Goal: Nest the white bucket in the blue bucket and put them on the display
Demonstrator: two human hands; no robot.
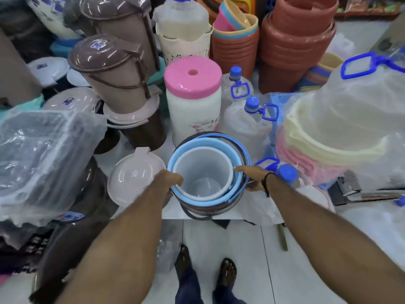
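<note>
The white bucket (203,170) sits nested inside the light blue bucket (186,148), and both rest in a darker brown bucket (210,210) at the front edge of the white display platform (171,212). My left hand (167,179) grips the blue bucket's rim on the left side. On the right side, my right hand (252,177) holds the rim, with a black cord on its wrist. The blue handle (240,145) lies tipped back around the rim.
A pale pink lid (133,174) lies just left of the buckets. Behind stand a pink-lidded white jar (192,99), water jugs with blue caps (252,110) and brown lidded bins (118,73). Bagged basins (324,137) crowd the right; wrapped containers (43,150) crowd the left.
</note>
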